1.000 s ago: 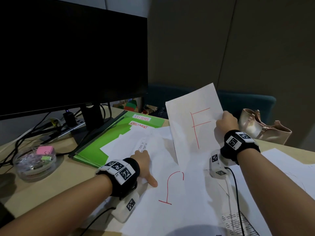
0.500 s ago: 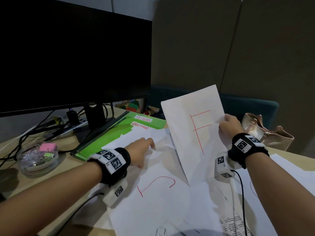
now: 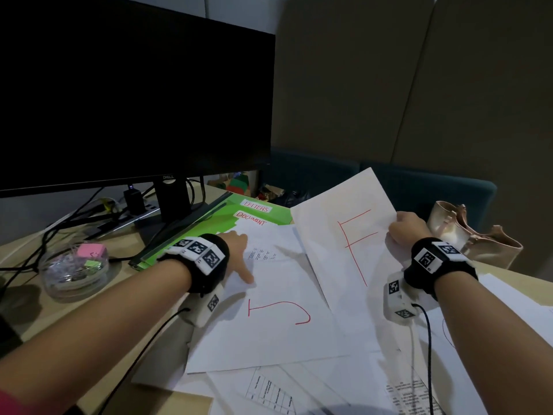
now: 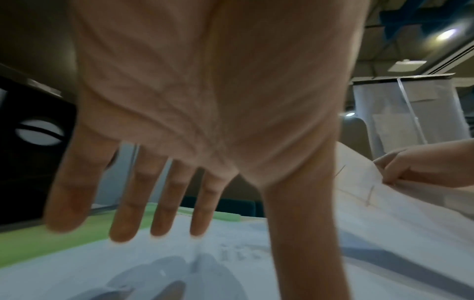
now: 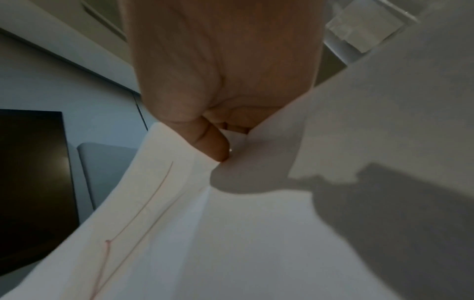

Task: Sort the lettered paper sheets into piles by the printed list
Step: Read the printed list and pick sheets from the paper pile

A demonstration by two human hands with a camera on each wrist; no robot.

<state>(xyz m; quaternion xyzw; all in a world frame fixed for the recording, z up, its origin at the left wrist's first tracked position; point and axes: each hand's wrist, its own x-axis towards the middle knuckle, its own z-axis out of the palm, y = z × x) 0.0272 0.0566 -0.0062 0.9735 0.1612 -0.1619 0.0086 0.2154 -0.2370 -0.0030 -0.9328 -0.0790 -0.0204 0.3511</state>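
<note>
My right hand pinches the right edge of a white sheet with a red F and holds it tilted up off the desk. A sheet with a red J lies sideways on the pile of papers in front of me. My left hand is open with its fingers spread, just over the papers above the J sheet, thumb at that sheet's top edge. A small printed list lies right beside it. Behind is a green folder labelled LETTERS and DOCUMENT.
A black monitor on its stand fills the back left, with cables beneath. A glass bowl of clips sits at the left. A beige bag stands at the right. More white and printed sheets cover the near desk.
The J sheet has turned from upright to sideways and slid left. My left hand went forward onto the far papers, then came back over the printed list. The F sheet has tilted lower.
</note>
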